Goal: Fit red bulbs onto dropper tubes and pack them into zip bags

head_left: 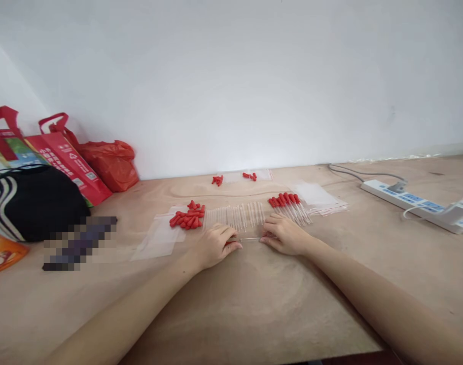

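My left hand (pixel 217 246) is closed near the middle of the wooden table, with a bit of red showing between its fingers, beside one end of a thin clear tube (pixel 251 239). The tube's other end is pinched in my right hand (pixel 282 234). Behind my hands lies a row of clear tubes (pixel 235 215). A pile of red rubber bulbs (pixel 187 218) rests left of the row on clear plastic bags (pixel 158 238). To the right, several tubes with red bulbs (pixel 288 203) on their ends lie side by side.
More plastic bags (pixel 318 197) lie at the right, near a white power strip (pixel 417 203) with cables. Small red pieces (pixel 217 180) sit by the wall. Red bags (pixel 109 162), a black bag (pixel 44 203) and an orange packet (pixel 5 252) stand at the left.
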Demonstrator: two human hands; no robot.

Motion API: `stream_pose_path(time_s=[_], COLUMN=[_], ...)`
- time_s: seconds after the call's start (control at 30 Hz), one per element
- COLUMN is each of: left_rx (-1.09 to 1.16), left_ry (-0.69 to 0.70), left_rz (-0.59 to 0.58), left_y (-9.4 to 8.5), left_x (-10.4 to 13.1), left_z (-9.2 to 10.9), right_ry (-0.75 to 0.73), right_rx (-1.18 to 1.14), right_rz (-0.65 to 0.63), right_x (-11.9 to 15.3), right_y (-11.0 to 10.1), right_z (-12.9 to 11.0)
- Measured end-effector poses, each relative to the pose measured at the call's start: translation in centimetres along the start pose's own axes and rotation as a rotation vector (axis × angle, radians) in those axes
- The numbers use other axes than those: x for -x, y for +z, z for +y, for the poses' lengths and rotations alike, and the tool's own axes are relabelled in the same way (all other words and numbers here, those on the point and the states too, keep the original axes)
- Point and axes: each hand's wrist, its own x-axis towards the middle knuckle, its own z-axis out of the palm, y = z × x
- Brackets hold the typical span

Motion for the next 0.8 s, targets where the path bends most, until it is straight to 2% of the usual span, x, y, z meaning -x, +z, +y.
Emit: stream_pose_path(time_s=[0.07, 0.27, 0.47, 0.63, 0.8], left_rx=[0.074, 0.219, 0.079, 0.027, 0.095], left_ry=[-0.018, -0.088, -0.056, -0.011, -0.117], left_rz=[0.019, -0.036, -0.094, -0.032, 0.042], left_y=[0.1, -0.2, -0.9, -0.5, 0.3], left_x=[0.6, 1.6, 1.7, 1.7, 1.4], left_z=[-0.3, -1.1, -1.2, -1.0, -0.2], right_ry=[0.009, 0.041, 0.1, 0.184, 0.215], right_rx=[-0.049, -0.17, -0.267, -0.308, -0.209], right_rz=[0.006, 0.02, 0.07, 0.084, 0.099], right_x=[0.0, 0.0, -0.3, -0.8, -1.0], right_y=[0.1, 0.6, 1.5, 2.2, 2.4], right_z=[0.0, -0.2, -0.7, -1.5, -2.2])
